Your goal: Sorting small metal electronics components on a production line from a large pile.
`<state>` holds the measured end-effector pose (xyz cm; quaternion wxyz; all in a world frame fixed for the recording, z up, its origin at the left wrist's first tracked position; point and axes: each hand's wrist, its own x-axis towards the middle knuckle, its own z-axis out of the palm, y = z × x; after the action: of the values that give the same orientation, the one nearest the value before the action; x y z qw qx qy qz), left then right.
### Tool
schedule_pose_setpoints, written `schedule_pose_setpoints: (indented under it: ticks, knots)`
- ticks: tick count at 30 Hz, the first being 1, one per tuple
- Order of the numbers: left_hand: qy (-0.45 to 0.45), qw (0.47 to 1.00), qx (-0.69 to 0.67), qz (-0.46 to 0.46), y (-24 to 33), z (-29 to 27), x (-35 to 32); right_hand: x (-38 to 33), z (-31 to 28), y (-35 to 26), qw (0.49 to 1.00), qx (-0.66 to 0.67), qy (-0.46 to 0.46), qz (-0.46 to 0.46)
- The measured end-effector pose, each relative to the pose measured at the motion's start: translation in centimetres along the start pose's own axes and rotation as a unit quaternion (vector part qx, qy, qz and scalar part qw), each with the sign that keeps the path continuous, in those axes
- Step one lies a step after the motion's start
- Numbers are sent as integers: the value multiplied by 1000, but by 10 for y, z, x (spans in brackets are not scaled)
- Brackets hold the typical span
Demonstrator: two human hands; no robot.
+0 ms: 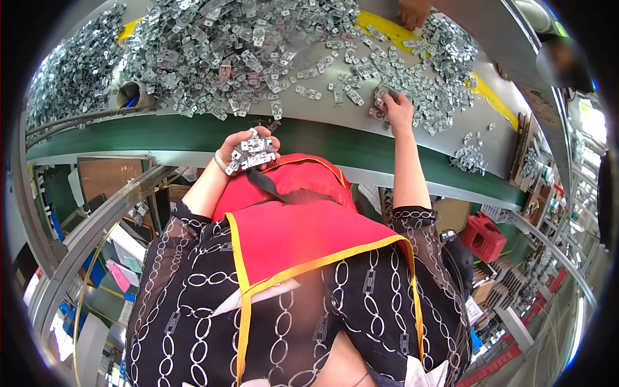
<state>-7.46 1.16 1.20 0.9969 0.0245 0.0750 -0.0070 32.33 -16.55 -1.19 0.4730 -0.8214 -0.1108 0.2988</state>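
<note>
My left hand [242, 149] is held close to my chest, palm up, and cups a stack of small silver stamped metal plates [253, 153]. My right hand [398, 109] reaches out over the grey worktable [303, 113], its fingers closed on metal plates at the near edge of a loose scatter [419, 84]. A much larger heap of the same plates [225, 45] covers the table's far left and middle. My red apron with yellow trim [290, 232] fills the lower middle of the view.
The table has a green front edge [161, 135] and a yellow stripe [387, 29] across its top. Another person's hand [412, 11] reaches in at the far side. A round hole [132, 95] opens at the table's left. A red box [482, 235] sits below right.
</note>
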Motion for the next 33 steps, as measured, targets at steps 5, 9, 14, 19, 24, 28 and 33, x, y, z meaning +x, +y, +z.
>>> schedule_pose_setpoints:
  ticks: [5, 9, 14, 19, 24, 28, 33]
  knots:
    - [6, 1000, 5, -17, 1, 0, 7, -14, -7, -13, 998, 3, -59, -23]
    - [5, 1000, 6, -26, 0, 3, 16, -1, -14, 6, 872, -388, 108, -278]
    - [18, 999, 17, -24, 0, 4, 12, -18, 40, -43, 923, -289, 73, -242]
    - [29, 999, 25, -23, 0, 12, 13, -1, 63, -27, 941, -276, 72, -181]
    - [35, 999, 24, -13, 3, 6, 9, 10, 42, -19, 918, -260, 192, -228]
    - [28, 999, 14, -26, 2, 2, 11, -10, 39, -22, 917, -269, 115, -273]
    - [20, 999, 17, -40, 2, 1, 18, -38, 39, -1, 832, -403, 42, -380]
